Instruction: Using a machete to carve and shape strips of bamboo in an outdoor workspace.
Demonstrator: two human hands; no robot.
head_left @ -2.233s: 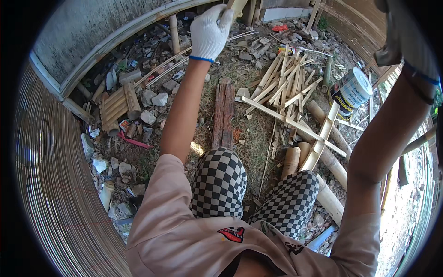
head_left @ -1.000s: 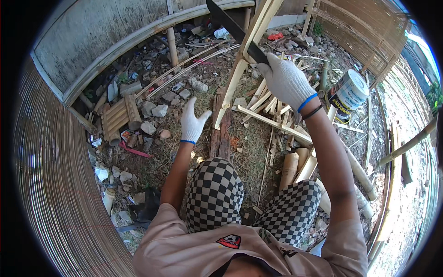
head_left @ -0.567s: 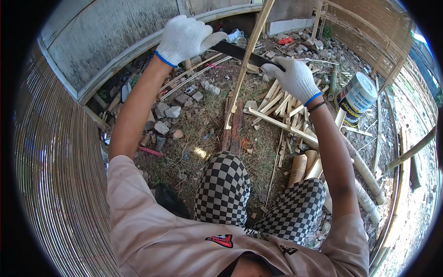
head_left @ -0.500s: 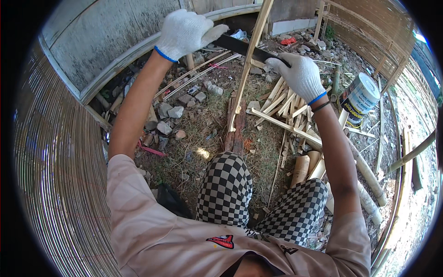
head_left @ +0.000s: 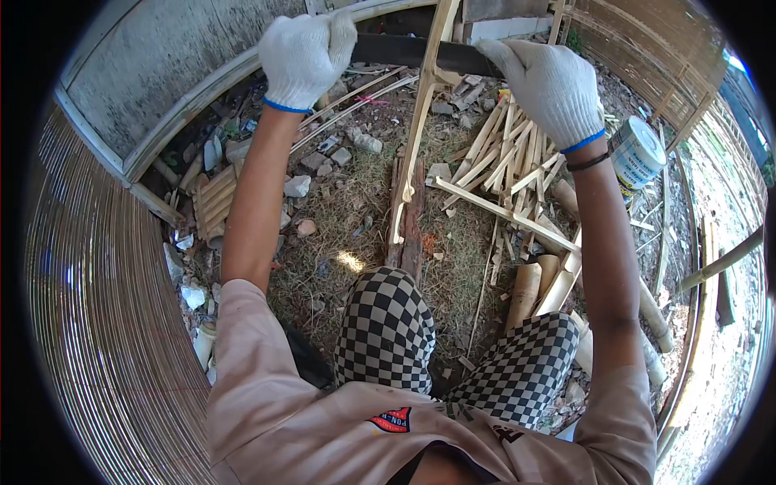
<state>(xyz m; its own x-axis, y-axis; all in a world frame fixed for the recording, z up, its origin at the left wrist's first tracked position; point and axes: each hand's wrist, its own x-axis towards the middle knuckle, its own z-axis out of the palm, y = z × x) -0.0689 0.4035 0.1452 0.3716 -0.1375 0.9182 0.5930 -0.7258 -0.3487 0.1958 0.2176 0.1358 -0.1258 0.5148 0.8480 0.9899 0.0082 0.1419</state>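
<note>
Gripping a long dark metal blade point(head_left: 420, 53) at both ends, the white-gloved left hand point(head_left: 305, 48) and right hand point(head_left: 553, 85) press it across an upright pale bamboo strip point(head_left: 414, 145), above grassy, rubble-strewn ground point(head_left: 339, 234) beside woven bamboo fencing point(head_left: 89, 307).

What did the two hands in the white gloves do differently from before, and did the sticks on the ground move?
The left hand rose from the ground and gripped one end of the dark blade; the right hand holds the other end. The blade now lies level across the upright bamboo strip. The pile of split sticks, the tin can and the wooden block stayed put.
</note>
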